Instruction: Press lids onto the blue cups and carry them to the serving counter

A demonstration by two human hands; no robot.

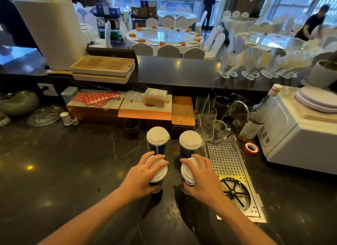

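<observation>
Pressing lids — left hand [141,173], right hand [201,175] — onto two blue cups [156,185]

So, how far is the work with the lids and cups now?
Done: all four blue cups wear white lids; the far left cup and far right cup stand untouched. In hand: the left hand and right hand press on the near lids. Left: no cup stands on the raised serving counter yet.
</observation>
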